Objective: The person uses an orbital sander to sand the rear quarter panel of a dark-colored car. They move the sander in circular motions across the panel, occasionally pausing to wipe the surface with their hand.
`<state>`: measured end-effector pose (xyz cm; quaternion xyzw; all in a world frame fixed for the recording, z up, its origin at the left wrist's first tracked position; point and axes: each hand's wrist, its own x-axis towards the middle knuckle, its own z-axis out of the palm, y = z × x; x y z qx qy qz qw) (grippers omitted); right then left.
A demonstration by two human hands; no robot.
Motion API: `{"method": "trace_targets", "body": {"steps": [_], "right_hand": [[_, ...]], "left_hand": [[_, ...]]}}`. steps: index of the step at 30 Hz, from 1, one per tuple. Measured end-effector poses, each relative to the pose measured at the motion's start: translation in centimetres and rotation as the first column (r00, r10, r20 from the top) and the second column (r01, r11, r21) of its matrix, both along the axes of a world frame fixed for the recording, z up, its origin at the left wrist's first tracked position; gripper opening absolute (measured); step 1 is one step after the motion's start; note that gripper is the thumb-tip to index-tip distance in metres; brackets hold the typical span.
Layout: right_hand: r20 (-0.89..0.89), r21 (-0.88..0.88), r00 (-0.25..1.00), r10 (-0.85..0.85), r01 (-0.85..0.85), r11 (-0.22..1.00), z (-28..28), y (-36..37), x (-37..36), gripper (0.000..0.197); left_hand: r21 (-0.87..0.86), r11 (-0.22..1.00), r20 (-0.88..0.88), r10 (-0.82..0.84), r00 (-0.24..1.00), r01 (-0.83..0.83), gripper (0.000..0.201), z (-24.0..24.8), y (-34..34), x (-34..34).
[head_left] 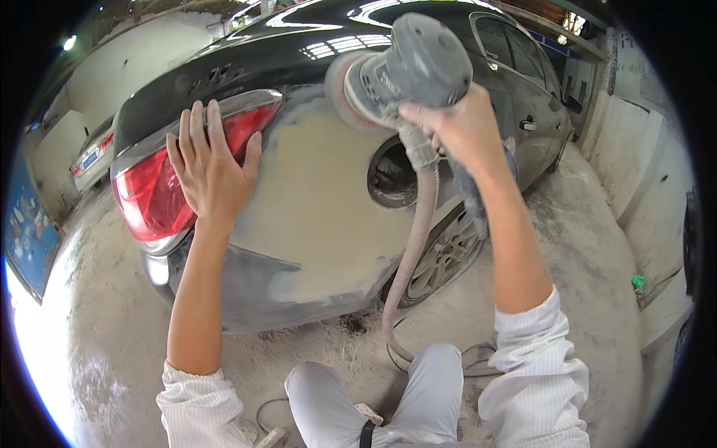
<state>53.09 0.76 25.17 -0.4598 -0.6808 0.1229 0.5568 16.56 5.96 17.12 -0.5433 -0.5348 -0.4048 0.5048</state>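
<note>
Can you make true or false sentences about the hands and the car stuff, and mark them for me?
1. The right hand holds a grey sander. True.
2. The left hand lies over the red tail light. True.
3. The hose is joined to the tail light. False: it is joined to the sander.
4. In the picture, the round hole is left of the tail light. False: it is to the right.
5. The sleeves are white. True.

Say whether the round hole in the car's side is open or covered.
Open: nothing covers the round hole near the sander; its dark inside shows.
</note>
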Motion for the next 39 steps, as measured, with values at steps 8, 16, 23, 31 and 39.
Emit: {"method": "trace_targets", "body": {"steps": [8, 16, 23, 31, 39], "right_hand": [[0.241, 0.013, 0.971, 0.005, -0.009, 1.000, 6.0, -0.2, -4.1, 0.029], [0.298, 0.021, 0.954, -0.042, 0.038, 0.999, 7.2, -0.6, -5.1, 0.033], [0.355, 0.056, 0.929, -0.102, 0.087, 0.995, 7.3, -0.3, -5.2, 0.034], [0.354, 0.043, 0.934, -0.044, 0.030, 0.999, 7.5, -0.1, -5.1, 0.035], [0.309, 0.031, 0.948, -0.081, 0.075, 0.997, 7.3, 0.7, -2.1, 0.031]], "left_hand": [[0.036, 0.999, -0.009, -0.040, 0.999, 0.040, 0.082, 0.1, -0.6, 0.0], [0.065, 0.996, -0.013, -0.060, 0.998, 0.061, 0.081, 0.0, -0.5, 0.0], [0.046, 0.998, -0.014, -0.049, 0.999, 0.049, 0.081, 0.1, -0.6, 0.0], [0.049, 0.998, -0.018, -0.047, 0.999, 0.048, 0.080, -0.1, -0.5, -0.1], [0.062, 0.995, -0.040, -0.070, 0.997, 0.072, 0.080, 0.0, -0.2, -0.4]]}}
